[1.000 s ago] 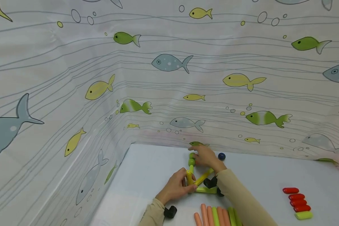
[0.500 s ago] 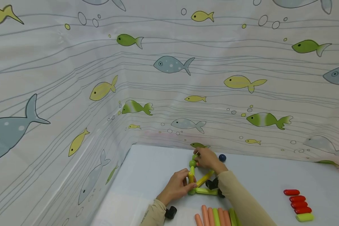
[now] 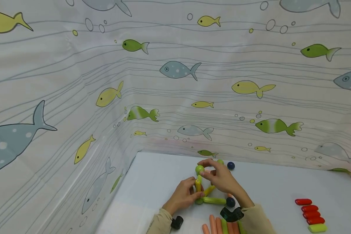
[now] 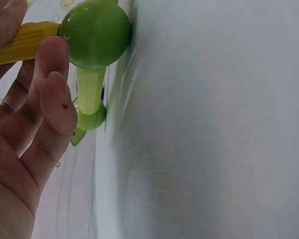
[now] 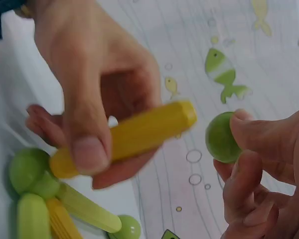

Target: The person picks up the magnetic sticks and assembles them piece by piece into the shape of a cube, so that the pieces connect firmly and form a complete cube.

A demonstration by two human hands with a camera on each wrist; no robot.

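My left hand (image 3: 183, 196) grips a yellow rod (image 3: 198, 186), which stands up from a green ball (image 4: 95, 34) at the corner of a frame of rods and balls. My right hand (image 3: 222, 178) pinches a loose green ball (image 5: 222, 137) between thumb and fingers, apart from the yellow rod's free end. From the corner ball a light green rod (image 3: 214, 201) runs right to a dark blue ball (image 3: 230, 202). Another light green rod (image 4: 89, 89) leads back to a farther green ball (image 4: 91, 119). A second yellow rod (image 3: 209, 190) lies slanting, partly hidden behind my right hand.
Orange rods (image 3: 213, 224) and green rods lie side by side at the near edge. Several red rods (image 3: 310, 214) and a yellow-green rod (image 3: 317, 228) lie at right. Near the back are a dark blue ball (image 3: 230, 165) and a green ball (image 3: 220, 162). A fish-print curtain (image 3: 175, 97) surrounds the white table.
My right hand has come back from the table's far side toward my left hand, bringing the green ball. My left hand keeps its grip on the yellow rod, nearly in place.
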